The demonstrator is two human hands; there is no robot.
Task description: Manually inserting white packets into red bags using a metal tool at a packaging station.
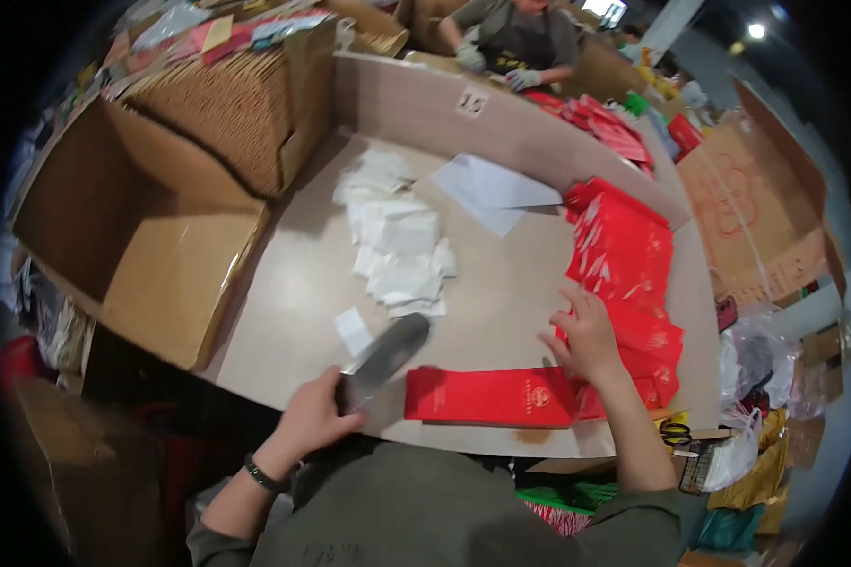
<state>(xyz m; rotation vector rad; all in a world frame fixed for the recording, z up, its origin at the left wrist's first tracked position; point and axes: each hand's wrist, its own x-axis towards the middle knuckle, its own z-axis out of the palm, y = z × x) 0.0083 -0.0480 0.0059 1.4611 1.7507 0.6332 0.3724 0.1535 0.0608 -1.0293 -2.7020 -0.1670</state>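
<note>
My left hand (317,411) is closed around a long, flat, dark grey thing with a rounded end and a shiny, clear-looking part (388,354); its kind I cannot make out. To its right, a flat red packet (487,397) with a gold print lies along the table's near edge. My right hand (586,335) hovers by the heap of red packets (624,255), its fingers apart and nothing visible in them. Beyond my left hand a single small white packet (354,331) rests beside a spread pile of white packets (397,241).
White paper sheets (492,194) lie near the table's back wall (397,94). An open cardboard box (180,274) stands at the left, with stacked cardboard (217,113) behind. Yellow-handled scissors (674,432) are at the right corner. Across the wall, a gloved person (515,47) works.
</note>
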